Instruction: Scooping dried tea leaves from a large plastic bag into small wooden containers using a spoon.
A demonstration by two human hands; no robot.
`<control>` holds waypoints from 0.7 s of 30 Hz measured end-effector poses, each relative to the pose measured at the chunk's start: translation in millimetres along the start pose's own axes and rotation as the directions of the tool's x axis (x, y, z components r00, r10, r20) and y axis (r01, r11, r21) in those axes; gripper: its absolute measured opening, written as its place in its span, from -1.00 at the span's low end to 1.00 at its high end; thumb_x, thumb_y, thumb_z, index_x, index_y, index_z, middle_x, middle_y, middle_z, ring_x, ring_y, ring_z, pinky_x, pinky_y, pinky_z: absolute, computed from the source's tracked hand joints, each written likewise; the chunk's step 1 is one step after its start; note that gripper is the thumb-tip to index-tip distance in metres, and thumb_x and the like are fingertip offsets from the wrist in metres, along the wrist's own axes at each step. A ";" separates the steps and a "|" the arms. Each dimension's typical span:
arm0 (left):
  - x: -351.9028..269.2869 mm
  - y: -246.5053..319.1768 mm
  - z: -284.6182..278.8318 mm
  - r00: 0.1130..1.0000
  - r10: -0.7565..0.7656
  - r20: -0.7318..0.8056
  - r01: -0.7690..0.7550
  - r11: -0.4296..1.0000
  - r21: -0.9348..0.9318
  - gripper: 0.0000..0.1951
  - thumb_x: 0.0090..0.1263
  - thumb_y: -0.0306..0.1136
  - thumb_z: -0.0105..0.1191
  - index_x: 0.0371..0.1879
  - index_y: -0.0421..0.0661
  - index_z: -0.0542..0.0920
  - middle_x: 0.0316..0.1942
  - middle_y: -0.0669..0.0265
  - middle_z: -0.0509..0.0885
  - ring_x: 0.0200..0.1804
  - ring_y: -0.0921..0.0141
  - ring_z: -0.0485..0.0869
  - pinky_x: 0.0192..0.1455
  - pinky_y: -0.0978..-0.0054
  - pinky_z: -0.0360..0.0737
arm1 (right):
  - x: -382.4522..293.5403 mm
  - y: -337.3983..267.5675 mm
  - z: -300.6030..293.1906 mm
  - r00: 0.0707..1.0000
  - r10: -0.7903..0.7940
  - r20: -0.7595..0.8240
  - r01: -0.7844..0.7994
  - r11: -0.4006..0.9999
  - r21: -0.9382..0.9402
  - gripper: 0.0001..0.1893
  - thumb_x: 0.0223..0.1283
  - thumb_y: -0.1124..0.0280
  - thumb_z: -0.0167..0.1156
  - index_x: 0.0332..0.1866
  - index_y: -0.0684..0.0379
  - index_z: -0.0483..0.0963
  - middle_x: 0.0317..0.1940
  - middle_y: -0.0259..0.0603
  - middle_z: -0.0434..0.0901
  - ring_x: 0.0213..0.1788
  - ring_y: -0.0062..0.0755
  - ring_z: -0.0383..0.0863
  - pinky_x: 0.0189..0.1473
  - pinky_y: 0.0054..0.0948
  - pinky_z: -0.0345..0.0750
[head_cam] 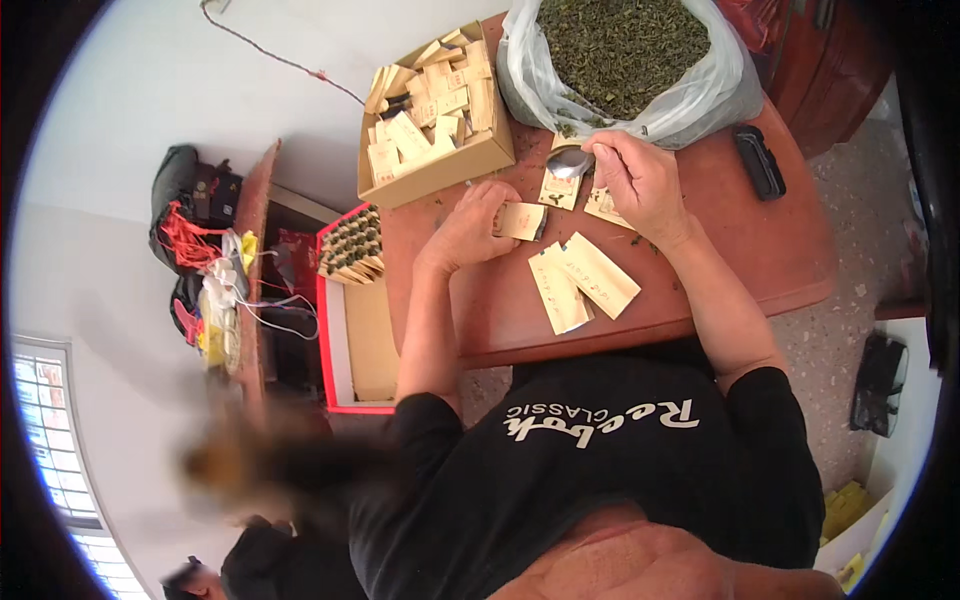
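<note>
My left hand [474,226] holds a small kraft-paper packet [521,220] just above the red-brown table, its end pointing right. Pinched in my right hand [637,180] is a metal spoon [568,162], its bowl over a printed packet [559,187] that lies flat with bits of dried leaf on it. Another such packet [606,207] lies partly under my right hand. Two longer kraft-paper packets [604,274] overlap nearer my body. Behind my right hand stands a clear plastic bag [517,90], open at the top, full of dried green leaves [622,52].
An open cardboard box [442,171] of kraft packets stands at the back left. Below the table's left edge is a red-rimmed box [325,337] with rows of filled packets. A black case [760,163] lies at the right. Another person [277,559] is at lower left.
</note>
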State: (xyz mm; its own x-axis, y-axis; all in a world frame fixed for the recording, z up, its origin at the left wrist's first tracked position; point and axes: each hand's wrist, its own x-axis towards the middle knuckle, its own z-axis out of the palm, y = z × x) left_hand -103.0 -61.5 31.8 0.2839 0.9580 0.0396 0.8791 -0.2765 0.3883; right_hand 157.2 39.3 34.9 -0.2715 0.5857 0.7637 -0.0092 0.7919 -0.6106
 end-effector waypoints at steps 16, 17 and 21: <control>37.0 37.3 35.6 0.842 -0.273 -0.465 0.033 0.887 -0.462 -0.43 0.16 -0.61 0.28 0.20 -0.13 0.41 0.13 0.29 0.52 0.19 0.41 0.55 0.20 0.42 0.59 | -1.9 -8.2 -2.5 0.981 0.196 -0.005 -0.190 0.957 0.221 -0.77 0.54 0.34 0.03 -0.14 0.28 0.55 -0.61 -0.35 0.59 -0.53 -0.73 0.57 -0.44 -0.63 0.47; 40.1 39.1 36.7 0.849 -0.267 -0.455 0.005 0.866 -0.500 -0.43 0.17 -0.62 0.25 0.20 -0.15 0.39 0.16 0.27 0.52 0.23 0.38 0.55 0.26 0.38 0.57 | -2.2 -7.3 -2.7 0.974 0.223 0.044 -0.227 0.941 0.253 -0.75 0.55 0.32 0.03 -0.14 0.28 0.54 -0.60 -0.36 0.58 -0.53 -0.73 0.57 -0.44 -0.65 0.46; 55.6 56.3 36.7 0.820 -0.279 -0.499 -0.130 0.759 -0.638 -0.45 0.09 -0.60 0.21 0.14 -0.17 0.43 0.16 0.19 0.56 0.17 0.32 0.57 0.23 0.37 0.53 | -0.5 3.6 -10.6 0.918 0.383 0.103 -0.385 0.798 0.463 -0.73 0.57 0.27 0.00 -0.12 0.26 0.53 -0.59 -0.39 0.58 -0.53 -0.74 0.54 -0.45 -0.67 0.44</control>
State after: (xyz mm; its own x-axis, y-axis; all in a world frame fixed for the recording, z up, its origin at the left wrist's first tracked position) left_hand -23.7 -26.5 22.1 -0.2038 0.9008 0.3835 0.3856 -0.2862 0.8772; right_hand 167.5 43.7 34.5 -0.3521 0.8230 0.4458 -0.3484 0.3268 -0.8785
